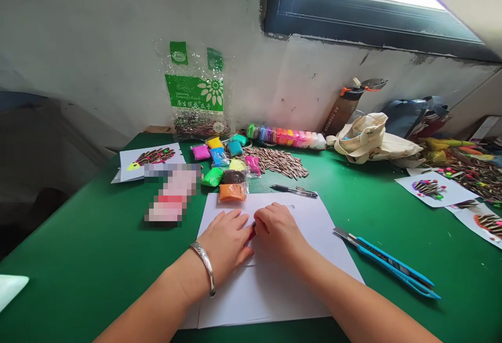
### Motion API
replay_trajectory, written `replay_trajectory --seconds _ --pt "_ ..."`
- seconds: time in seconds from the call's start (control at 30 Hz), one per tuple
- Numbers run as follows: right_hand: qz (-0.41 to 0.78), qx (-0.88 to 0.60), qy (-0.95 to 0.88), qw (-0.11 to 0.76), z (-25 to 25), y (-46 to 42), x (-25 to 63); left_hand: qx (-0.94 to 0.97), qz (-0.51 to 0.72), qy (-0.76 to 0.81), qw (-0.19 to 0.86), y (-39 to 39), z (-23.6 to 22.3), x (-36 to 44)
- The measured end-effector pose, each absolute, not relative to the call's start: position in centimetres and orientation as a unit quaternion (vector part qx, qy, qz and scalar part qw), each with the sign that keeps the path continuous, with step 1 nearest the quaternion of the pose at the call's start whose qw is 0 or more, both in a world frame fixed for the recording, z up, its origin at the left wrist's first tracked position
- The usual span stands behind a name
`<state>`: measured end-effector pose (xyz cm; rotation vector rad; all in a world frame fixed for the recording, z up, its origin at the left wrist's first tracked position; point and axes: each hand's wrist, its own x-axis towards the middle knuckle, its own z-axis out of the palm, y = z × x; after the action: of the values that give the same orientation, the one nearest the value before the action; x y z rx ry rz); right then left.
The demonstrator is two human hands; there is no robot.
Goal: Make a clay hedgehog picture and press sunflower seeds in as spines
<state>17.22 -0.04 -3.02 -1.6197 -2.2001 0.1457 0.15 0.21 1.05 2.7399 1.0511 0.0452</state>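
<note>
Both my hands rest on a sheet of white paper [270, 290] on the green table. My left hand [225, 241] lies palm down on the sheet, holding nothing, with a silver bangle [205, 268] on its wrist. My right hand [277, 230] is curled around a small red object [251, 233], possibly a pen or marker; most of it is hidden. Just beyond the sheet lies a black pen [294, 191]. Blue-handled scissors [388, 262] lie to the right of the sheet.
Bags of coloured clay [232, 192] and striped sunflower seeds [274, 161] lie beyond the sheet. Seed-and-clay hedgehog pictures [429, 189] lie to either side. A seed bag [195, 92], a bottle [341, 107] and a cloth bag [372, 141] stand against the wall.
</note>
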Motion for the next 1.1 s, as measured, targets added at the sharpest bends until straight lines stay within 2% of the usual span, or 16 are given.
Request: replay_trajectory --seconds 0.47,0.67,0.97,1.1 --pt "0.063 -0.569 -0.8 0.182 -2.9 0.1 17.4 0.93 0.014 0.352 0.107 0.3 1.0 0.0" --pt "0.073 -0.594 -0.758 0.26 -1.4 -0.6 19.7 0.926 0.033 0.356 0.125 0.2 1.0 -0.1" --pt "0.099 -0.59 -0.779 0.187 -1.9 -0.2 18.9 0.928 0.039 0.36 0.092 0.1 0.0 0.1" --pt "0.12 -0.594 -0.774 0.183 -1.4 -0.4 18.5 0.928 0.043 0.359 0.09 0.1 -0.2 0.0"
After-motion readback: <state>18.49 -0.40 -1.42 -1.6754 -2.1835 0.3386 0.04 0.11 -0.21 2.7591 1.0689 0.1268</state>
